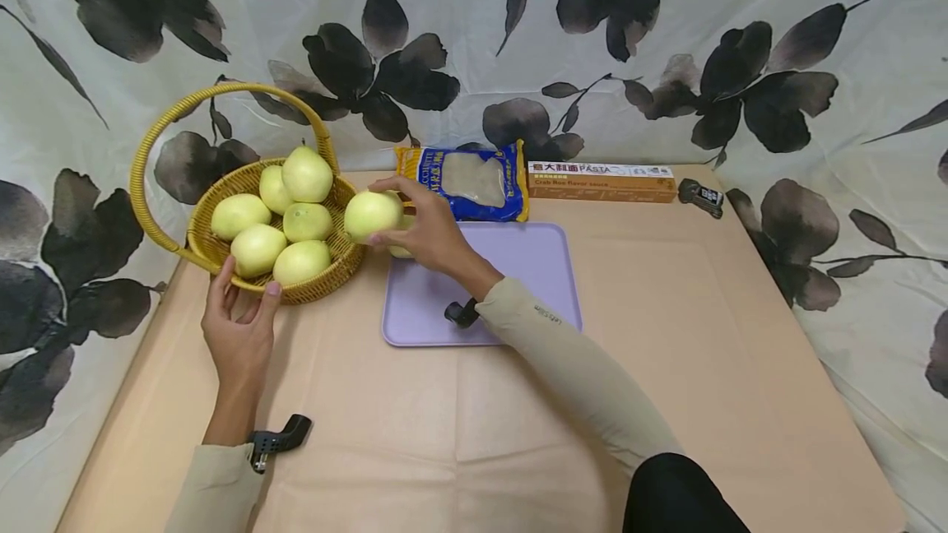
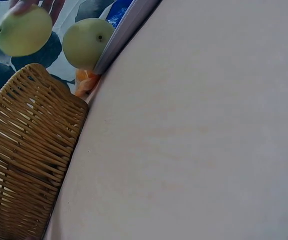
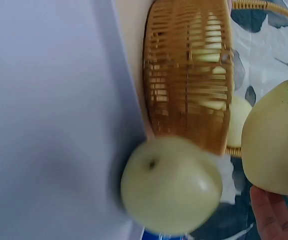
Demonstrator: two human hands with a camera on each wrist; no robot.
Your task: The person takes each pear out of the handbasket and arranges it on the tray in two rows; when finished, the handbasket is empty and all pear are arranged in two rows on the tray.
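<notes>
In the head view, the right hand (image 1: pixel 433 229), near the centre of the frame, is pinching a round, pale yellow-green fruit (image 1: pixel 369 216) between thumb and fingers, at the right rim of a golden-brown woven basket (image 1: pixel 333 276) with an arched yellow handle (image 1: pixel 141 163). The left hand (image 1: pixel 239 336), left of centre, is touching the basket's near side with thumb and forefinger spread apart. Six similar fruits (image 1: pixel 301 262) are showing inside the basket, and a loose fruit (image 1: pixel 401 252) is sitting partly hidden behind the right hand, at the upper left corner of a flat lilac tray (image 1: pixel 533 278). Above the tray, a blue-and-yellow plastic packet (image 1: pixel 474 204), a long orange-brown pasta box (image 1: pixel 601 185) and a small black object (image 1: pixel 700 197) are lying in a row along the far edge of the beige desk (image 1: pixel 370 434). In the left wrist view, the pinched fruit is hanging at the upper left, apart from the loose one, while the basket's slatted side is filling the lower left. In the right wrist view, fingers are gripping the fruit at the right edge, and the loose fruit is resting at the tray's rim, below centre.
</notes>
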